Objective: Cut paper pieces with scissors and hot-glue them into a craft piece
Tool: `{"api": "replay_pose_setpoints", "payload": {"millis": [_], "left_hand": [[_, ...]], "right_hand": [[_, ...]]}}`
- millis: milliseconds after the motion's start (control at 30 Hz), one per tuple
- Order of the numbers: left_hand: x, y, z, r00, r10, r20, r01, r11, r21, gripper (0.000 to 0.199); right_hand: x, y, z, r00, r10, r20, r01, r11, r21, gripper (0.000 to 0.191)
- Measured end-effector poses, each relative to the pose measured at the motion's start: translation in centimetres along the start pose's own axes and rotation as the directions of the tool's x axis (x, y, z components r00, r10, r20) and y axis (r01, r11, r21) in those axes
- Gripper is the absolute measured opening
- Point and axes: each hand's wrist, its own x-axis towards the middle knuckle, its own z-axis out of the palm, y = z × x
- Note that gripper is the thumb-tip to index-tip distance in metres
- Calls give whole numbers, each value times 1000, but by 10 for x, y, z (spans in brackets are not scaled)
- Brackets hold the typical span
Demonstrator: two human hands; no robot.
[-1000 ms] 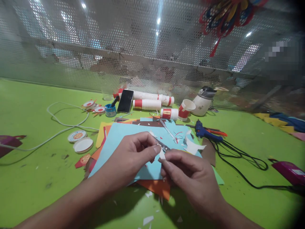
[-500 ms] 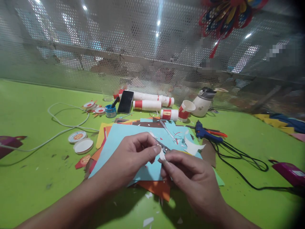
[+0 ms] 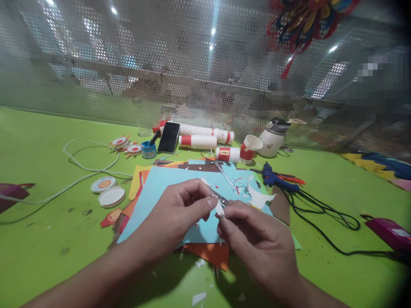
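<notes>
Between my hands is a small white paper strip with a jagged lower end. My left hand pinches its upper end between thumb and forefinger. At the lower end, the thumb and forefinger of my right hand close on the strip. Both hands are above a light blue paper sheet, which tops a stack of coloured paper. Behind the fingertips lies a partly hidden metallic object that I cannot make out. A curved white paper offcut rests on the sheet's right side.
A blue glue gun with a black cable lies to the right. Paper cups, a phone, a blue paint jar and a white kettle-shaped bottle line the back. Round white discs and a white cord are left.
My right hand has tilted slightly and its fingertips have shifted a little along the paper strip. My left hand keeps nearly the same pinch.
</notes>
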Motion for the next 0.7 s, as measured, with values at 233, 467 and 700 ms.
{"api": "replay_pose_setpoints", "payload": {"millis": [233, 467, 700], "left_hand": [[0, -3, 0, 1000, 1, -3, -1, 1000, -21, 17], [0, -3, 2, 1000, 26, -15, -26, 999, -19, 17], [-2, -2, 3, 997, -66, 37, 68, 996, -58, 19]], "right_hand": [[0, 1, 2, 998, -28, -52, 25, 999, -47, 14], [4, -1, 2, 999, -11, -35, 10, 1000, -26, 11], [1, 0, 0, 998, -53, -19, 54, 998, 19, 14]]}}
